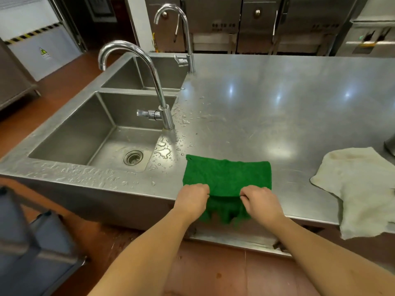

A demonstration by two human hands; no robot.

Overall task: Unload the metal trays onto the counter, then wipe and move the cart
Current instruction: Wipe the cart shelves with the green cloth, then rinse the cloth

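A green cloth [226, 176] lies on the steel counter [267, 107] at its front edge, with its near part hanging over the edge. My left hand [192, 201] pinches the cloth's left near side, and my right hand [261, 202] pinches its right near side. Part of a grey cart [32, 242] shows at the bottom left, blurred. No metal tray is clearly in view.
A double sink [85, 133] with two curved taps [149, 82] sits left of the cloth, and water drops lie around the near tap's base. A stained white cloth [361, 189] hangs over the counter edge at the right. Steel cabinets stand behind the counter.
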